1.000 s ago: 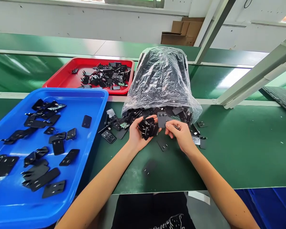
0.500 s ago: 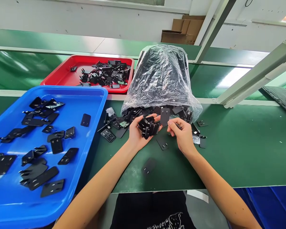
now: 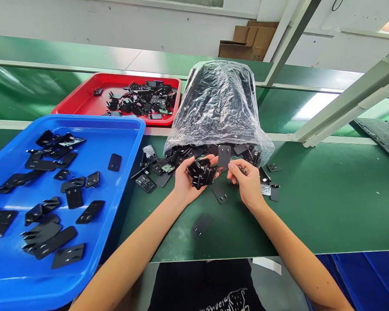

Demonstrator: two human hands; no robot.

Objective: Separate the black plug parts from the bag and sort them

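Note:
My left hand (image 3: 185, 177) is palm up, fingers curled around a bunch of small black plastic parts (image 3: 202, 173). My right hand (image 3: 248, 179) is closed beside it, its thumb and index finger pinched at the lower right edge of a flat black pronged plate (image 3: 224, 156) held upright. Part of another dark piece (image 3: 243, 170) shows among the right fingers. Two more pronged plates lie below the hands: one black plate (image 3: 219, 194) close under them, and another plate (image 3: 202, 225) nearer the table's front edge.
Beyond my hands, a clear plastic bag (image 3: 218, 103) spills black parts onto the green table (image 3: 327, 203). To the left, a blue tray (image 3: 99, 242) holds scattered black parts; behind it, a red tray (image 3: 84, 93) holds a pile. A metal post (image 3: 350, 97) slants at the right.
The view has turned very slightly to the right, so the trays sit a little further left. Both hands keep nearly the same pose, with the same parts in them.

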